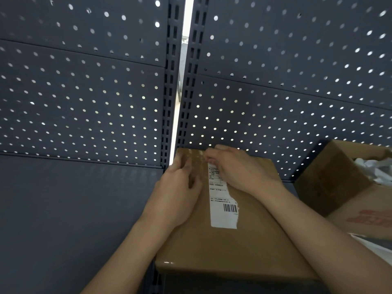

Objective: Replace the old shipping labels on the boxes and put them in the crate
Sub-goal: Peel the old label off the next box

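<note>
Now I peel label [222,218]: right hand [239,170] pinches far edge, left hand [180,187] presses flat on box [233,251]. Pull low, slow; avoid more tearing.

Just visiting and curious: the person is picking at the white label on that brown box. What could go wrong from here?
The shipping label is already ragged along its right edge, so it may tear where the right hand pinches its far end, leaving scraps near the barcode. The left hand only presses on the cardboard box, so a hard pull could slide it.
</note>
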A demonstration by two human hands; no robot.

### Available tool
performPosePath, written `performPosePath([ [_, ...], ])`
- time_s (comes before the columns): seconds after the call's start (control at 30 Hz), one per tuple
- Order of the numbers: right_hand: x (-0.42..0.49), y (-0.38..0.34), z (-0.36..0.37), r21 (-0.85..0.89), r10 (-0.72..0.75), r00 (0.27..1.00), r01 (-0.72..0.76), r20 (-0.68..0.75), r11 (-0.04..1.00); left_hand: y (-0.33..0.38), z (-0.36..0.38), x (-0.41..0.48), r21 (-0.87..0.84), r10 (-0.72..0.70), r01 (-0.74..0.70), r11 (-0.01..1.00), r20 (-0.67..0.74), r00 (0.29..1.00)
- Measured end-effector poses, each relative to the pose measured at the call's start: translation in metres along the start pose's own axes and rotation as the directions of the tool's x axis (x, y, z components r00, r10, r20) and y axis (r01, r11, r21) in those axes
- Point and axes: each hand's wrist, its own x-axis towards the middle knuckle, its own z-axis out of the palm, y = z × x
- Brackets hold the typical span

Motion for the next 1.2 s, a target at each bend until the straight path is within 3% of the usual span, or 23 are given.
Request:
performPosePath([
  [0.17, -0.003, 0.003, 0.001, 0.007, 0.010, 1.000, -0.010, -0.008, 1.000, -0.003, 0.002, 0.001, -0.019, 0.010, -0.010, 1.000, 0.001, 1.000],
  [0.27, -0.007, 0.007, -0.001, 0.124, 0.032, 0.998, -0.025, -0.049, 0.992, -0.005, 0.003, 0.001, -0.026, 0.012, -0.012, 1.000, 0.001, 1.000],
  [0.47, -0.009, 0.007, 0.001, 0.182, -0.013, 0.992, 0.036, -0.127, 0.983, -0.001, 0.001, 0.000, -0.031, 0.007, -0.007, 0.999, -0.021, 1.000],
  [0.57, -0.011, 0.006, 0.002, 0.109, -0.035, 0.986, 0.053, -0.161, 0.993, 0.000, 0.000, -0.002, -0.036, 0.001, -0.002, 0.999, -0.021, 1.000],
  [0.7, -0.011, 0.001, 0.001, 0.026, -0.012, 0.992, 0.016, -0.122, 1.000, 0.001, -0.001, -0.002, -0.039, 0.003, -0.003, 0.999, -0.017, 1.000],
  [1.2, -0.014, 0.012, 0.000, 0.166, 0.016, 0.993, 0.003, -0.114, 0.986, 0.003, -0.003, -0.004, -0.019, 0.016, -0.016, 1.000, -0.024, 1.000],
])
